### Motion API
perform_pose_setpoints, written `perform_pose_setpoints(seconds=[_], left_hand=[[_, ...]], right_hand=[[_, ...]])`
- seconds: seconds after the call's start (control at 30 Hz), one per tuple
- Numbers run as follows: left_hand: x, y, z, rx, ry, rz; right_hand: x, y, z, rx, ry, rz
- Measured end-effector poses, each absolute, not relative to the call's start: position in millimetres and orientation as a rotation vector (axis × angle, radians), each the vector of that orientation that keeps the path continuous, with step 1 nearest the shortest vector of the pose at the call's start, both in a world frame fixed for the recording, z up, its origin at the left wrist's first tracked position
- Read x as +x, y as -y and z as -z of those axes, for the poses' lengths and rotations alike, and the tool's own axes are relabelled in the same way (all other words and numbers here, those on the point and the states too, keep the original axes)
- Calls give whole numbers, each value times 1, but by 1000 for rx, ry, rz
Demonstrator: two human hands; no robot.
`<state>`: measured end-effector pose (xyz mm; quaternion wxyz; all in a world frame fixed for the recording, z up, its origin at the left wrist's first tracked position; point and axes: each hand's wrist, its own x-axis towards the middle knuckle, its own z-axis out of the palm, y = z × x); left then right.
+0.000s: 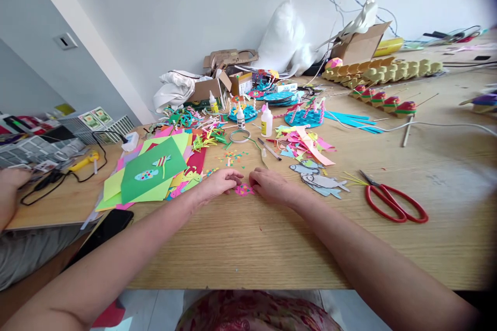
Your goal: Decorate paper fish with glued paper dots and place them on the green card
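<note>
A small pink paper fish [244, 190] with coloured dots lies on the wooden table between my hands. My left hand [220, 185] is at its left end, thumb and bent fingers closed at the edge. From the other side my right hand [268, 185] has its curled fingertips on the right end of the fish. Tiny coloured paper bits [232, 155] are scattered just beyond. A pen [269, 149] and a roll of tape [239, 136] lie farther back. Grey paper fish [324, 182] are to the right of my right hand.
Red-handled scissors [396, 204] rest at the right. Green card [153, 170] with two paper fish tops a paper stack at the left, near a phone [112, 225]. Glue bottles [266, 121], paper scraps [305, 142] and egg cartons [384, 70] stand behind. Another person's hand [13, 181] shows far left.
</note>
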<state>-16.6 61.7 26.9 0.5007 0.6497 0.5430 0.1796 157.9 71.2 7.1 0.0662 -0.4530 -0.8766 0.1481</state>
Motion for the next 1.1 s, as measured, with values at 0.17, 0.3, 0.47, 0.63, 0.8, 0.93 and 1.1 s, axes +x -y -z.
perform_pose_setpoints(seconds=[0.17,0.3,0.47,0.63,0.8,0.93,1.1], left_hand=[[-11,-66,-28,1523,-1267,-430],[-14,-70,-29,1497,-1249,-467],[-23,-69,-30,1563,-1326,-493],[-26,-68,-25,1645,-1376,-408],[-23,-73,-20,1680,-1379,-433],[-20,-76,-20,1704,-1322,-441],[-16,-73,-21,1518,-1209,-598]], right_hand=[[158,-70,-8,-1383,2644,-448],[159,-69,-7,-1371,2645,-438],[159,-70,-7,-1405,2622,-463],[159,-70,-6,-1417,2579,-484],[161,-73,-7,-1425,2530,-504],[163,-75,-8,-1425,2480,-514],[165,-76,-13,-1341,2372,-565]])
